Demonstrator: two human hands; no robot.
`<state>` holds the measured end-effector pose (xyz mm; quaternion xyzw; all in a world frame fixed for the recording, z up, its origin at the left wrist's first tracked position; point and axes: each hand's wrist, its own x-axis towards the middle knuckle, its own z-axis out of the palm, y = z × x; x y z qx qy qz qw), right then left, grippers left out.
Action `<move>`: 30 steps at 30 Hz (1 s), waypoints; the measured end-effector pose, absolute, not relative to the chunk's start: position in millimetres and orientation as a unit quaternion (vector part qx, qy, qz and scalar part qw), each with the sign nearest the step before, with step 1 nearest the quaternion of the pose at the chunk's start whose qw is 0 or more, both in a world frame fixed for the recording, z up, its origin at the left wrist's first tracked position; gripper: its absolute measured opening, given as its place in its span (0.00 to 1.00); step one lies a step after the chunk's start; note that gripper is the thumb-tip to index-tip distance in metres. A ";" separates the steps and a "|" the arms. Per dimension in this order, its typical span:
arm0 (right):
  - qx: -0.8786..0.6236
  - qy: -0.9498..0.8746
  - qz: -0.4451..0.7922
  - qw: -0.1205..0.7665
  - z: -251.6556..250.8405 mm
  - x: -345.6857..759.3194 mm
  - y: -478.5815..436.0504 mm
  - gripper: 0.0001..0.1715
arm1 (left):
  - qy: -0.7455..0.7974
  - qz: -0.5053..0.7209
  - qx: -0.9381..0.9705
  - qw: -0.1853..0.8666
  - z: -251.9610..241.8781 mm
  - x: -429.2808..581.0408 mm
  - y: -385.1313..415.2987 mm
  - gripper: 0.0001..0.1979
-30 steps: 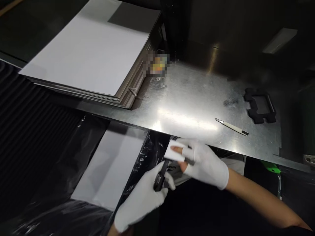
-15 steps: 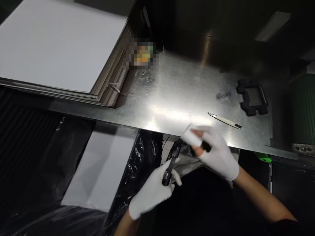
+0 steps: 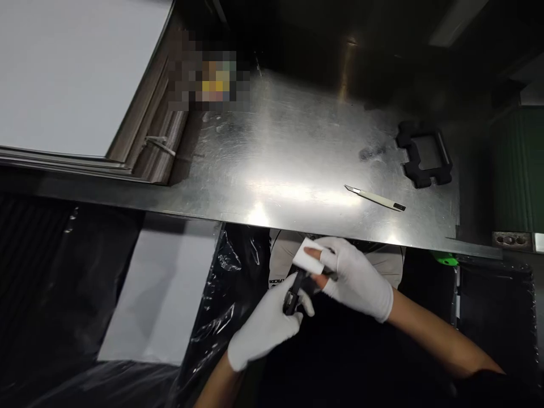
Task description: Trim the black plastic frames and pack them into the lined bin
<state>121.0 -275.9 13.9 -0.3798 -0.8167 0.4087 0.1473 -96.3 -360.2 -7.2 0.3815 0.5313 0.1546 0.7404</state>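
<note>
Both my hands wear white gloves and meet just below the front edge of a shiny metal table (image 3: 297,164). My left hand (image 3: 266,328) is closed around a slim black object (image 3: 293,294) that points up toward the other hand. My right hand (image 3: 355,277) pinches a small white pad (image 3: 306,256) between bare fingertips and thumb, pressed against the upper end of the black object. What exactly the black object is I cannot make out.
A white-handled craft knife (image 3: 376,198) lies on the table, with a black foam frame (image 3: 424,154) behind it. A thick stack of white sheets (image 3: 76,79) fills the far left. Lower left, a white sheet (image 3: 161,294) rests among black plastic film (image 3: 221,317). A green item (image 3: 444,259) peeks out at right.
My right hand rose toward the table edge with the pad, then came back down onto the black object. The view has swung right, so the sheet stack slid leftward.
</note>
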 end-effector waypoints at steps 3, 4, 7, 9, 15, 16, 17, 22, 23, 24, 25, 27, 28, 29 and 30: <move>-0.357 -0.827 0.413 0.135 11.9 122.5 -275.3 0.30 | 0.537 0.152 0.388 0.733 -8.8 -93.6 -360.1 0.19; -0.370 -0.826 0.403 0.137 11.1 121.7 -275.8 0.30 | 0.534 0.151 0.392 0.734 -9.3 -92.9 -360.2 0.20; -0.380 -0.828 0.387 0.141 11.1 118.0 -276.0 0.29 | 0.534 0.147 0.402 0.729 -10.9 -91.9 -361.0 0.20; -0.333 -0.844 0.396 0.140 14.3 119.5 -270.9 0.28 | 0.552 0.148 0.397 0.718 -11.8 -92.4 -362.4 0.16; -0.522 -0.764 0.276 0.261 19.1 155.3 -235.8 0.24 | 0.517 0.169 0.396 0.740 -12.8 -96.3 -367.0 0.26; -0.523 -0.762 0.284 0.255 16.8 158.4 -235.7 0.25 | 0.516 0.177 0.387 0.743 -13.1 -96.4 -367.0 0.31; -0.509 -0.770 0.303 0.237 13.8 158.5 -238.7 0.26 | 0.515 0.185 0.376 0.748 -13.4 -96.3 -366.6 0.35; -0.395 -0.816 0.382 0.179 4.3 129.3 -276.0 0.30 | 0.512 0.166 0.361 0.762 -13.7 -93.0 -362.4 0.28; -0.364 -0.826 0.395 0.169 5.5 123.9 -280.0 0.30 | 0.526 0.160 0.355 0.756 -14.2 -92.4 -362.3 0.24; -0.339 -0.832 0.408 0.162 7.7 120.6 -281.2 0.30 | 0.541 0.159 0.349 0.749 -15.0 -92.0 -362.6 0.21; -0.329 -0.831 0.417 0.164 10.6 119.7 -279.8 0.31 | 0.549 0.160 0.344 0.744 -16.3 -91.8 -363.3 0.19; -0.374 -0.806 0.413 0.198 16.3 123.3 -273.3 0.30 | 0.543 0.171 0.348 0.745 -20.2 -91.9 -365.4 0.18; -0.415 -0.785 0.405 0.220 18.3 126.2 -270.7 0.30 | 0.531 0.176 0.354 0.750 -22.4 -92.1 -366.6 0.19; -0.444 -0.766 0.401 0.236 19.4 128.6 -270.0 0.31 | 0.520 0.180 0.359 0.754 -24.7 -92.1 -367.7 0.18; -0.447 -0.759 0.407 0.243 19.1 129.7 -271.9 0.31 | 0.515 0.186 0.359 0.756 -26.7 -92.0 -368.7 0.18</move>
